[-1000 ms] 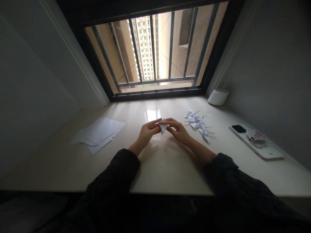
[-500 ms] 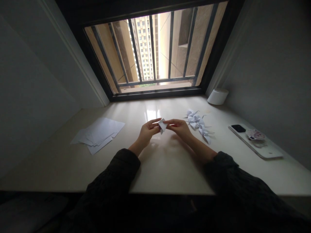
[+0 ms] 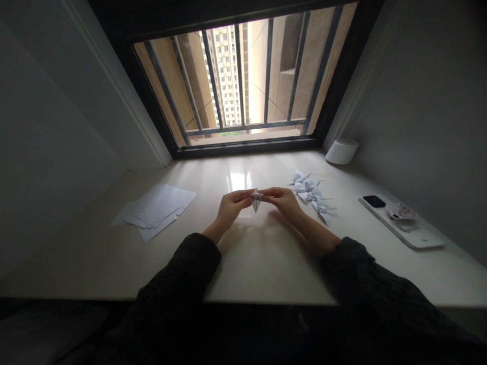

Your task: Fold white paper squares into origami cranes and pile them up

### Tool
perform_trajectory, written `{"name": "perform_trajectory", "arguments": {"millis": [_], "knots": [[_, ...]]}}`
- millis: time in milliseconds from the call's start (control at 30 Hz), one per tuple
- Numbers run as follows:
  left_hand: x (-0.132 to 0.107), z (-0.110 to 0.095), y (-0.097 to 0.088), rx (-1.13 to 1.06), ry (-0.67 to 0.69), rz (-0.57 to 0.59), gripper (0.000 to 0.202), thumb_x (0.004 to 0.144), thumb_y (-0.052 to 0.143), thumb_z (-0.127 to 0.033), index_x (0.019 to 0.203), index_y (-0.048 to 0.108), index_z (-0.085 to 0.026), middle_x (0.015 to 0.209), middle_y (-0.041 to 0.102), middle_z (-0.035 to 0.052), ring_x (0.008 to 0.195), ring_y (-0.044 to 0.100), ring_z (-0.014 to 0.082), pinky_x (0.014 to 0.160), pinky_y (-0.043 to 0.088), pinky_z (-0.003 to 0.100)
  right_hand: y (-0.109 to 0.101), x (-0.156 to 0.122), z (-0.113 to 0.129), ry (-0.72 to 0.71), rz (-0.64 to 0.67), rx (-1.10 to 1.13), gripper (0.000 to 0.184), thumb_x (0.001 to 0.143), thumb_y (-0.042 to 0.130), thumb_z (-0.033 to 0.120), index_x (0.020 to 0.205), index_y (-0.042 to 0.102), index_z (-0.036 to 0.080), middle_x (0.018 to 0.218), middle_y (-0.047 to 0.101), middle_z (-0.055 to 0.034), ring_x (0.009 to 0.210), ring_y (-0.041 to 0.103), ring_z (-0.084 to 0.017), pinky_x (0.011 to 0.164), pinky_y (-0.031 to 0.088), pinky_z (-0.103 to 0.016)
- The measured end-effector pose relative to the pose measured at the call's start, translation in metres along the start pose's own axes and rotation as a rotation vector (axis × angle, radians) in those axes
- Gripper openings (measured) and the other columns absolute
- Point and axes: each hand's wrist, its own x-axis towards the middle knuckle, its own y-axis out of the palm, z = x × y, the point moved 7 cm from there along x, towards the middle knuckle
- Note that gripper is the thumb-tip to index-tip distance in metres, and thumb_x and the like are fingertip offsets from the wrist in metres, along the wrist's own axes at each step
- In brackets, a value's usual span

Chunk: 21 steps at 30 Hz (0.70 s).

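A small piece of folded white paper is held up between my two hands, over the middle of the pale sill. It shows a narrow pointed shape hanging downward with a crease along its middle. My left hand pinches its left edge between thumb and fingers. From the other side my right hand pinches the right edge in the same way. The fingertips cover part of the paper. Just beyond my right hand lie several folded paper cranes, grouped close together.
A stack of loose white paper sheets lies to the left. On the right rests a phone with a sticker-like grip on its back. A white cylindrical object stands in the back right corner, beside the barred window.
The folded paper has turned from a slanted diamond to a narrow upright point facing me. My fingers have shifted to pinch it evenly at both sides.
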Motion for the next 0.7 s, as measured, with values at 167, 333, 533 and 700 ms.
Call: {"name": "perform_trajectory", "arguments": {"millis": [167, 333, 533, 700], "knots": [[0.000, 0.000, -0.002, 0.028, -0.011, -0.004, 0.040, 0.062, 0.079, -0.035, 0.097, 0.073, -0.017, 0.092, 0.073, 0.0079, 0.083, 0.066, 0.0189, 0.082, 0.052, 0.036, 0.001, 0.000, -0.003, 0.038, 0.012, 0.029, 0.026, 0.053, 0.083, 0.035, 0.074, 0.075, 0.021, 0.077, 0.075, -0.0044, 0.079, 0.069, -0.022, 0.085, 0.052, -0.038], [0.004, 0.001, -0.008, 0.088, -0.013, -0.014, 0.035, 0.061, 0.079, -0.037, 0.090, 0.075, -0.017, 0.086, 0.074, 0.0072, 0.076, 0.066, 0.0171, 0.080, 0.053, 0.036, 0.004, -0.001, -0.002, 0.082, 0.035, 0.016, 0.025, 0.051, 0.083, 0.035, 0.070, 0.075, 0.021, 0.075, 0.075, -0.0041, 0.078, 0.069, -0.023, 0.084, 0.051, -0.038], [0.002, 0.001, -0.008, 0.077, -0.014, -0.063, 0.036, 0.060, 0.080, -0.036, 0.088, 0.075, -0.016, 0.084, 0.074, 0.0080, 0.078, 0.066, 0.0181, 0.083, 0.051, 0.036, -0.001, 0.001, -0.010, 0.100, -0.020, -0.003, 0.028, 0.051, 0.084, 0.035, 0.073, 0.076, 0.021, 0.074, 0.074, -0.0055, 0.078, 0.069, -0.023, 0.082, 0.051, -0.038], [0.001, 0.007, -0.007, -0.001, -0.018, -0.113, 0.035, 0.060, 0.080, -0.037, 0.086, 0.074, -0.014, 0.083, 0.073, 0.0074, 0.078, 0.066, 0.0177, 0.085, 0.051, 0.037, 0.000, 0.003, -0.019, 0.117, -0.056, 0.106, 0.034, 0.053, 0.083, 0.040, 0.080, 0.076, 0.020, 0.079, 0.075, -0.0076, 0.080, 0.068, -0.023, 0.083, 0.051, -0.040]]}}
